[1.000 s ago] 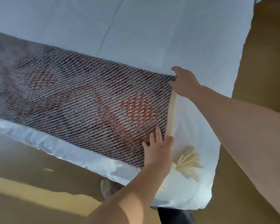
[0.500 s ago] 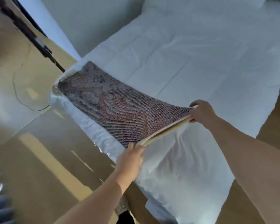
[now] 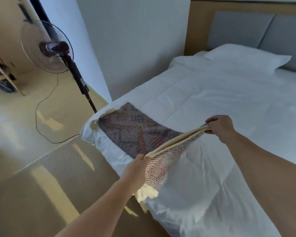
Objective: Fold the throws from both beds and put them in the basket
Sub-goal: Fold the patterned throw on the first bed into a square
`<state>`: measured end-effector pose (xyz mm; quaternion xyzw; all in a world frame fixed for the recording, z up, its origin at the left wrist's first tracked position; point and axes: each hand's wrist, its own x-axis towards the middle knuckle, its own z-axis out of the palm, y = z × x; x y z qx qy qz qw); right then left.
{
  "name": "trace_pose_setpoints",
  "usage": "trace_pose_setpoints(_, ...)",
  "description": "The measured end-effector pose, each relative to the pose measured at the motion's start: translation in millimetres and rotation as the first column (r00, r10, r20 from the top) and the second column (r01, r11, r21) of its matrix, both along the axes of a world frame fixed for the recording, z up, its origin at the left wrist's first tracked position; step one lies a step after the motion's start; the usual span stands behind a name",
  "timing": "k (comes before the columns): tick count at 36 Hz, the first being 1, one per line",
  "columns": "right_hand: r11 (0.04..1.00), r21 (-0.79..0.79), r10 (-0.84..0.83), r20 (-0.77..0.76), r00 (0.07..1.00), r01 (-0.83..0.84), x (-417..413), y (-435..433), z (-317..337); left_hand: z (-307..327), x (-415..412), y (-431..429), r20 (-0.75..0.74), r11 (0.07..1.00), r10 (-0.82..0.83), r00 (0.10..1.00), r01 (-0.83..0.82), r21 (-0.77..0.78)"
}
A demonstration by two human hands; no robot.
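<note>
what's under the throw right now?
Under the throw lies the bed's white duvet, visible all around it. Left hand and right hand lift the near edge. What the far part covers is hidden.

Blurred fan (image 3: 47,47); headboard (image 3: 246,23) and shelf (image 3: 2,77) edge-cropped.

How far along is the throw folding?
Early. In hand: the left hand and right hand each pinch one end of the woven throw's cream edge, lifted off the white bed; its far end lies at the bed's corner. No finished fold shows. Left: finish folding, the second bed's throw, the basket; neither is in view.
</note>
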<state>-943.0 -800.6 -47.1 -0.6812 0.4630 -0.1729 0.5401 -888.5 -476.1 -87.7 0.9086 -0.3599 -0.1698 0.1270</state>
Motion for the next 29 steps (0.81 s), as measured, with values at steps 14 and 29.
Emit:
trace_pose_setpoints(14,0.994,-0.040,-0.102,0.081,0.991,0.106,116.9,72.2,22.0,28.2,127.6,87.1,0.039,1.000,0.011,0.999,-0.010,-0.026)
trace_pose_setpoints(29,0.997,-0.075,-0.009,0.117,0.993,0.017,263.9,77.9,2.0,20.2,249.8,99.2,0.037,0.997,0.071,0.997,-0.071,0.006)
